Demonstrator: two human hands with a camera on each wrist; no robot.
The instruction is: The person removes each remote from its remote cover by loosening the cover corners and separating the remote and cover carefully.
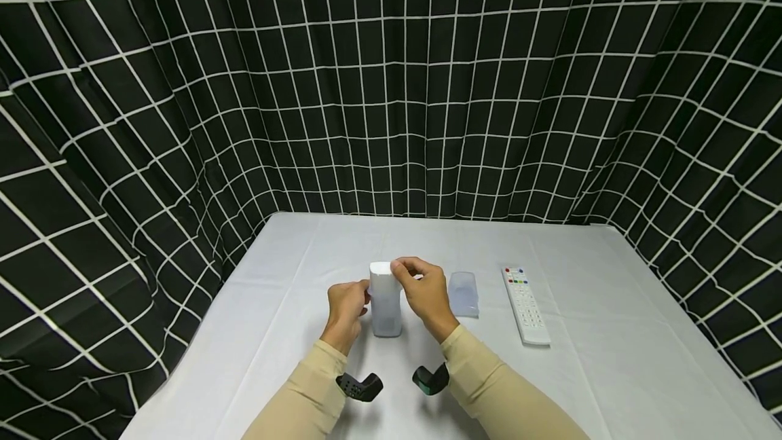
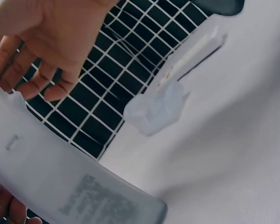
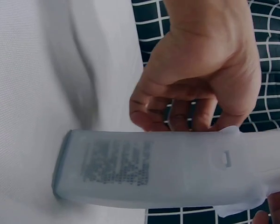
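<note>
A white remote control stands roughly upright, partly inside a translucent soft cover, its bare white end uppermost. A printed label shows through the cover's lower end in both wrist views. My left hand grips the cover's left side with curled fingers, seen also as the upper hand in the right wrist view. My right hand pinches the cover's edge at the upper right corner, thumb and index finger close together. In the left wrist view, the right hand appears behind the remote's far edge.
Right of the hands, a second translucent cover lies flat on the white-clothed table. Farther right lies another white remote control, buttons up. A black curtain with white grid lines surrounds the table's back and sides.
</note>
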